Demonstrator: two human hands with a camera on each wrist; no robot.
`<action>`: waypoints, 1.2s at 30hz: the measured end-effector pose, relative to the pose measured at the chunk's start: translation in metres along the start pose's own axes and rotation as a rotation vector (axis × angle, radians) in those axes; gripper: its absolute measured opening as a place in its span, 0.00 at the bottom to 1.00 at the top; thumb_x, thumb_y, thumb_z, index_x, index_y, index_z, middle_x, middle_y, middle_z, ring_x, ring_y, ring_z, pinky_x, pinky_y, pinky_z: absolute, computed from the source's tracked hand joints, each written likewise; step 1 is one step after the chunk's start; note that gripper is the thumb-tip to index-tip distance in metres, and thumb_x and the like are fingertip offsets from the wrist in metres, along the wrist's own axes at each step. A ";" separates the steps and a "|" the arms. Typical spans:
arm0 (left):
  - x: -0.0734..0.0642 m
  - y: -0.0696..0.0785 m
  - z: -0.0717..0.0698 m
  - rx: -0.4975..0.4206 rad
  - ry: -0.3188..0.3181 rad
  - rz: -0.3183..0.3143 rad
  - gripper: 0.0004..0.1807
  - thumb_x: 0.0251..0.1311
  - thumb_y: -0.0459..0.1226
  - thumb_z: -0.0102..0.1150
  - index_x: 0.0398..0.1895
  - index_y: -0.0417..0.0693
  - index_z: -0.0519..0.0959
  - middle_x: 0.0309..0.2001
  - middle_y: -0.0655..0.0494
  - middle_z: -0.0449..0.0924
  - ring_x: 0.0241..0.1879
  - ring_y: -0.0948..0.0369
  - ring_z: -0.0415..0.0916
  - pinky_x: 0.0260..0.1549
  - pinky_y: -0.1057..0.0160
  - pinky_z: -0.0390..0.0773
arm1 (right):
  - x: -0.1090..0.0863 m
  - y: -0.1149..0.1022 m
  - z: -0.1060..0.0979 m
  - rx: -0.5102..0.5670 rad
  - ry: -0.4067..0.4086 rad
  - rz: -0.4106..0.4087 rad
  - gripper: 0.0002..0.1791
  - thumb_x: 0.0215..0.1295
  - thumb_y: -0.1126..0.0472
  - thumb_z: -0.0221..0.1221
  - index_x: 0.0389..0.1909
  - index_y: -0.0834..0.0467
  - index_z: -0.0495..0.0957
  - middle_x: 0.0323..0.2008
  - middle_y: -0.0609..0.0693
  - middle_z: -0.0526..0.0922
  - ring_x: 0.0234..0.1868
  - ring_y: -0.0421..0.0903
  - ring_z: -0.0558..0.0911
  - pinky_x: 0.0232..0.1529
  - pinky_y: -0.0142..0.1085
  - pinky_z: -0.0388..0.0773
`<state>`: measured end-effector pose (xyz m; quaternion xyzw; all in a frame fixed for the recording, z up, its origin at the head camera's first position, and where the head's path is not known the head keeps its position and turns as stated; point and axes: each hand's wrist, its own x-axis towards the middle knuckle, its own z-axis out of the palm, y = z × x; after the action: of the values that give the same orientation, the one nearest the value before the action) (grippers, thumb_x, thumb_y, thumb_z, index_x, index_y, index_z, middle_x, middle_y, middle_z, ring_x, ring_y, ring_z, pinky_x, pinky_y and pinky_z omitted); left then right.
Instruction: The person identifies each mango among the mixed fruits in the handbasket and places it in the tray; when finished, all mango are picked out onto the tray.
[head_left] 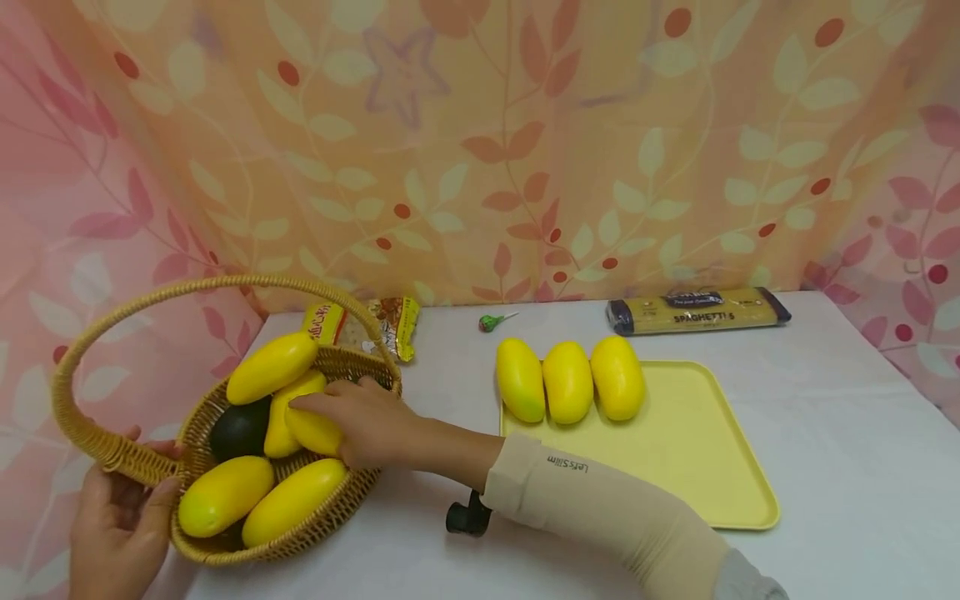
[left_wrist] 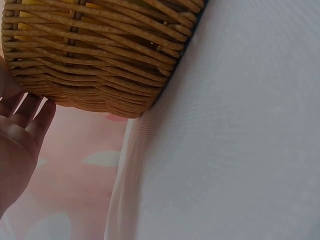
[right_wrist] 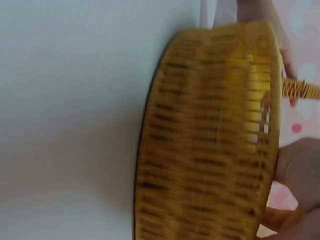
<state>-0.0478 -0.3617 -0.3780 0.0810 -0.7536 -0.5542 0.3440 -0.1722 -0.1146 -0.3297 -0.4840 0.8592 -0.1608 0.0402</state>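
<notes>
A wicker basket (head_left: 288, 546) with a tall arched handle stands at the left of the table. In it lie several yellow mangoes (head_left: 225, 497) and a dark green, avocado-like fruit (head_left: 240, 431). My left hand (head_left: 120, 525) grips the basket's rim at the handle's base; its fingers (left_wrist: 42, 117) show against the weave in the left wrist view. Reaching in from the right, my right hand (head_left: 375, 423) holds a mango (head_left: 315, 432) among the others, its fingers over the top and part of the fruit hidden. The right wrist view shows the basket's side (right_wrist: 205, 140).
Three mangoes (head_left: 567, 383) lie in a row at the back left of a yellow tray (head_left: 690, 467). Along the back are a yellow snack packet (head_left: 405, 329) behind the basket, a lollipop (head_left: 491, 322) and a spaghetti pack (head_left: 697, 311). A patterned curtain (head_left: 525, 167) encloses the table.
</notes>
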 end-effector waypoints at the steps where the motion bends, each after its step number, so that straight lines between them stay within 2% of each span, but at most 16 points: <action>1: 0.000 0.000 0.001 0.013 0.001 -0.003 0.42 0.55 0.07 0.46 0.72 0.42 0.64 0.50 0.55 0.78 0.50 0.67 0.78 0.48 0.80 0.74 | -0.002 0.000 0.002 0.004 0.021 -0.007 0.44 0.59 0.66 0.68 0.75 0.41 0.64 0.65 0.44 0.72 0.61 0.36 0.69 0.53 0.26 0.62; 4: 0.000 0.000 0.002 0.064 -0.002 0.005 0.42 0.55 0.08 0.48 0.73 0.43 0.64 0.50 0.56 0.78 0.50 0.68 0.78 0.48 0.81 0.74 | -0.005 -0.001 0.006 -0.026 0.088 -0.039 0.44 0.60 0.66 0.68 0.75 0.40 0.63 0.68 0.47 0.68 0.60 0.40 0.69 0.54 0.27 0.63; 7: 0.001 -0.001 0.003 0.109 -0.001 0.002 0.42 0.56 0.09 0.49 0.73 0.44 0.64 0.50 0.57 0.78 0.50 0.68 0.78 0.48 0.82 0.73 | -0.009 0.002 0.010 -0.079 0.175 -0.114 0.40 0.64 0.64 0.65 0.76 0.42 0.63 0.70 0.51 0.66 0.62 0.44 0.68 0.58 0.29 0.65; 13: 0.001 -0.001 0.002 0.049 -0.007 -0.006 0.42 0.56 0.08 0.48 0.73 0.44 0.64 0.50 0.55 0.78 0.50 0.67 0.78 0.49 0.81 0.73 | -0.021 0.005 0.013 -0.106 0.353 -0.233 0.31 0.71 0.63 0.57 0.74 0.45 0.67 0.70 0.55 0.66 0.62 0.47 0.70 0.62 0.29 0.65; 17: 0.002 -0.002 0.002 0.034 -0.014 0.002 0.41 0.57 0.09 0.47 0.73 0.44 0.64 0.50 0.55 0.77 0.50 0.67 0.78 0.49 0.81 0.73 | -0.028 0.005 0.013 -0.041 0.451 -0.291 0.32 0.68 0.66 0.58 0.72 0.48 0.68 0.69 0.56 0.66 0.64 0.47 0.69 0.66 0.29 0.61; 19: 0.002 -0.003 0.002 -0.010 -0.018 0.012 0.41 0.56 0.08 0.46 0.73 0.42 0.64 0.50 0.53 0.77 0.51 0.66 0.78 0.50 0.80 0.73 | -0.033 0.005 0.011 -0.004 0.486 -0.307 0.33 0.66 0.68 0.58 0.72 0.49 0.68 0.69 0.56 0.66 0.65 0.46 0.68 0.66 0.28 0.60; 23: -0.001 -0.004 0.002 -0.082 -0.022 0.033 0.41 0.54 0.07 0.44 0.72 0.39 0.64 0.50 0.52 0.78 0.51 0.65 0.78 0.50 0.79 0.74 | -0.043 0.000 0.006 0.094 0.526 -0.315 0.36 0.63 0.71 0.59 0.72 0.49 0.67 0.70 0.55 0.65 0.66 0.46 0.67 0.66 0.29 0.61; 26: -0.003 -0.004 0.002 -0.096 -0.026 0.035 0.41 0.55 0.07 0.44 0.72 0.39 0.64 0.50 0.51 0.78 0.52 0.64 0.78 0.50 0.78 0.74 | -0.055 -0.003 0.001 0.153 0.539 -0.316 0.37 0.61 0.72 0.61 0.72 0.49 0.67 0.70 0.55 0.65 0.66 0.45 0.67 0.66 0.29 0.62; 30: -0.003 -0.005 0.001 -0.113 -0.038 0.036 0.41 0.55 0.07 0.44 0.73 0.39 0.63 0.51 0.51 0.77 0.53 0.64 0.78 0.51 0.78 0.74 | -0.073 -0.004 -0.006 0.174 0.555 -0.311 0.36 0.64 0.68 0.64 0.72 0.49 0.66 0.70 0.54 0.65 0.67 0.44 0.66 0.67 0.29 0.62; 32: -0.002 -0.005 0.000 -0.109 -0.039 0.045 0.41 0.55 0.07 0.44 0.73 0.38 0.62 0.51 0.50 0.77 0.53 0.64 0.77 0.51 0.79 0.74 | -0.082 -0.004 -0.009 0.182 0.566 -0.310 0.36 0.64 0.65 0.66 0.73 0.50 0.65 0.69 0.54 0.65 0.68 0.44 0.66 0.67 0.30 0.62; 36: -0.001 -0.006 -0.002 -0.017 -0.030 0.053 0.42 0.55 0.07 0.45 0.73 0.40 0.62 0.51 0.53 0.77 0.52 0.66 0.77 0.50 0.80 0.74 | -0.099 -0.003 -0.012 0.210 0.573 -0.294 0.38 0.63 0.64 0.68 0.73 0.50 0.64 0.69 0.53 0.66 0.66 0.44 0.68 0.63 0.29 0.67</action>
<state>-0.0471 -0.3646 -0.3834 0.0495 -0.7557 -0.5525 0.3480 -0.1201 -0.0292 -0.3261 -0.5311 0.7355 -0.3817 -0.1768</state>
